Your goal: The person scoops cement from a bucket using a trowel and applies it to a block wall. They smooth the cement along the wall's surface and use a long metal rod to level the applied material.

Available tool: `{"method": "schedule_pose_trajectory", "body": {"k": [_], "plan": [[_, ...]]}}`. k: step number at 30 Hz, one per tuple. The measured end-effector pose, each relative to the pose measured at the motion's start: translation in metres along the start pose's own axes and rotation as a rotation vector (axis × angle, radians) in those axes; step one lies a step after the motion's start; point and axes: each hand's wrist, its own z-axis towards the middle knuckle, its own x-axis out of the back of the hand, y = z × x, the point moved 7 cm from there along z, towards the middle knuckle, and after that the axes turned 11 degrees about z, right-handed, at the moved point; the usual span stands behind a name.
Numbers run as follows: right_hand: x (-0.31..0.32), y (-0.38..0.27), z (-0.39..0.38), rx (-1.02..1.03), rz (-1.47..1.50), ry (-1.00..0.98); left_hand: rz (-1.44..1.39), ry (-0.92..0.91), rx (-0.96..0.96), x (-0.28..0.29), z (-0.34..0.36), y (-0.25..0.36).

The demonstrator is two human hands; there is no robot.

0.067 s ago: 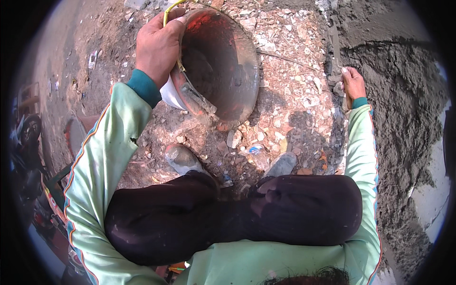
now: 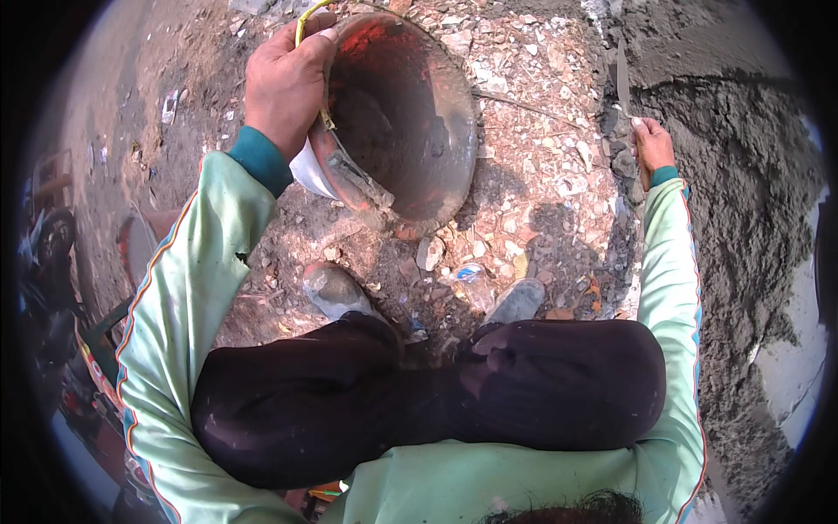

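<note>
My left hand (image 2: 284, 87) grips the near-left rim of a tilted, mortar-crusted bucket (image 2: 393, 131) with red-orange patches, at a yellow cord handle (image 2: 307, 15). The inside of the bucket shows grey residue. My right hand (image 2: 651, 148) is closed on a narrow metal trowel (image 2: 622, 74), its blade pointing away from me along the edge of rough grey mortar (image 2: 724, 210). Both forearms are in pale green sleeves, and my bent dark-trousered legs are below.
Rubble (image 2: 532, 79) and dirt cover the ground around my feet (image 2: 340, 293). Another container (image 2: 140, 240) lies at the left. A motorbike (image 2: 54, 244) stands at the far left rim. A white surface (image 2: 794, 367) borders the mortar on the right.
My right hand has moved slightly up and right, with the trowel blade now standing clearer of the mortar edge. My left hand and the bucket have shifted very slightly left.
</note>
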Motion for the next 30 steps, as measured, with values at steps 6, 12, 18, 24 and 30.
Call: {"method": "schedule_pose_trajectory", "body": {"k": [6,12,18,24,30], "plan": [[0.027,0.002,-0.004,0.001,0.038,0.084,-0.128,-0.041,-0.006,-0.001,-0.001,0.000],[0.017,-0.073,-0.089,0.337,-0.646,0.383,-0.279,0.016,0.052,-0.010,-0.017,0.020],[-0.113,-0.167,-0.201,1.008,-0.834,-0.047,-0.124,0.001,0.032,-0.016,-0.023,0.030],[-0.247,-0.175,-0.200,1.006,-0.950,-0.352,-0.016,-0.017,-0.079,-0.034,-0.038,0.021],[-0.242,-0.177,-0.223,0.694,-0.547,-0.710,0.107,-0.073,-0.075,-0.023,-0.050,0.023]]}}
